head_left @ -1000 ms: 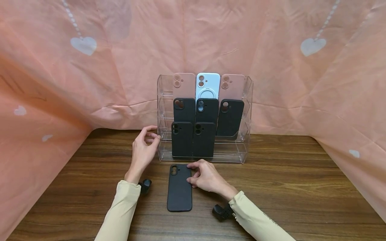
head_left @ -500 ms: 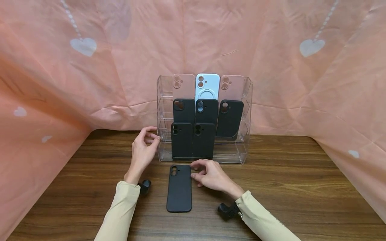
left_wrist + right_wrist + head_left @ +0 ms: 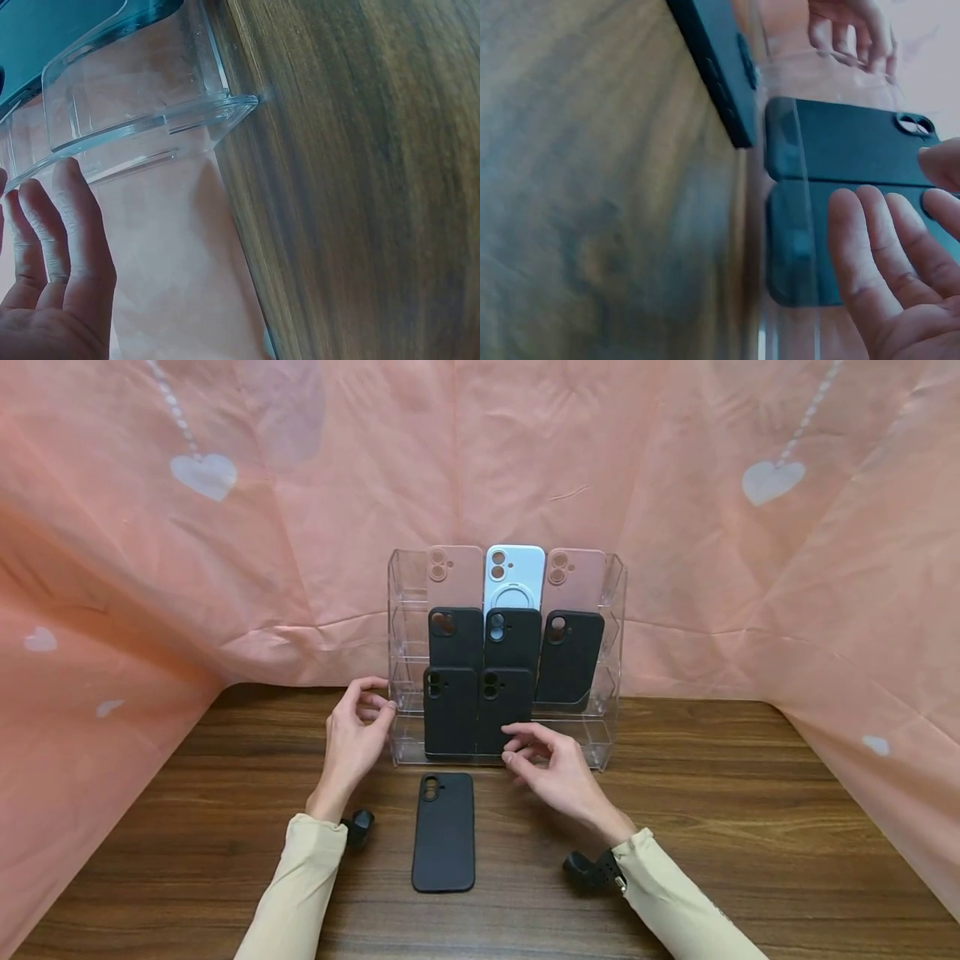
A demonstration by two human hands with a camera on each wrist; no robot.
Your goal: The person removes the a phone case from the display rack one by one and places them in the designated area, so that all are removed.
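Right hand [image 3: 558, 768] hovered with a loose, empty grip at the clear acrylic rack's [image 3: 611, 635] front row of black cases; left hand [image 3: 356, 739] touched the rack's side, fingers relaxed. Black phone case [image 3: 444, 832] lay flat on the counter [image 3: 750, 827] between them.

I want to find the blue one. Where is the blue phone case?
In the head view, the blue phone case stands in the middle of the clear rack's top row, between two pink cases.

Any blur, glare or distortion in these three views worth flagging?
Head view: sharp, evenly lit, wide-angle bowing at the edges, clear rack hard to outline. Left wrist view: table grain streaked, left hand close and soft. Right wrist view: table blurred, right hand oversized against black cases.
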